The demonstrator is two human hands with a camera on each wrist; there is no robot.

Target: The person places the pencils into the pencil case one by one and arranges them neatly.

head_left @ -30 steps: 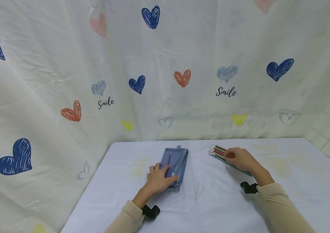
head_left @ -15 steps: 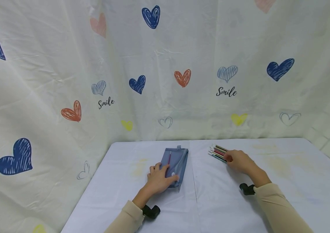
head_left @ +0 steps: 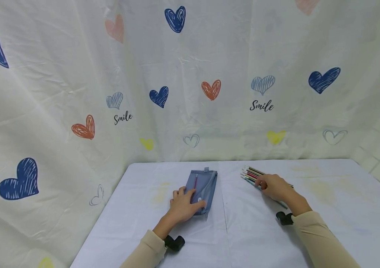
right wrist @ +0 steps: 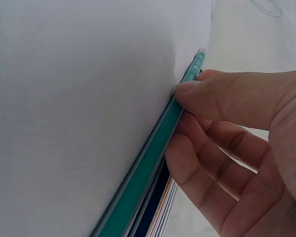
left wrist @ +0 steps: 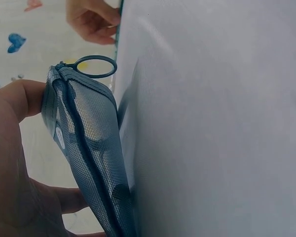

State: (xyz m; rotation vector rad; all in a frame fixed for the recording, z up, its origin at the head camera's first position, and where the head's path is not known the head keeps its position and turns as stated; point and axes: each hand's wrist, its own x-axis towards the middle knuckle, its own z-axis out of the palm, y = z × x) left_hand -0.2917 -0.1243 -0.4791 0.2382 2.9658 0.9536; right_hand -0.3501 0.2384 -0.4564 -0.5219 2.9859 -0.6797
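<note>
My left hand [head_left: 181,206] rests on a blue mesh pencil case [head_left: 206,182], fingers spread across its near half. In the left wrist view, the thumb and fingers touch the zipped case [left wrist: 96,113], whose ring-shaped zip pull [left wrist: 96,66] stands out at the end. A red pencil [head_left: 195,181] shows at the case's far half. To the right, my right hand [head_left: 275,188] is over a bundle of striped pencils [head_left: 251,172]. Thumb and fingers pinch a green pencil [right wrist: 155,148] near its end in the right wrist view; the other pencils lie behind it, partly hidden.
Both things lie on a white-covered table [head_left: 243,238] that meets a hanging white cloth [head_left: 226,123] printed with hearts. A black wrist camera [head_left: 174,243] sits at the left wrist, another black camera [head_left: 284,218] at the right.
My right hand has shifted slightly down from its place a second ago. The green pencil's near end now slants out below the hand, apart from the other pencils. My left hand has stayed put.
</note>
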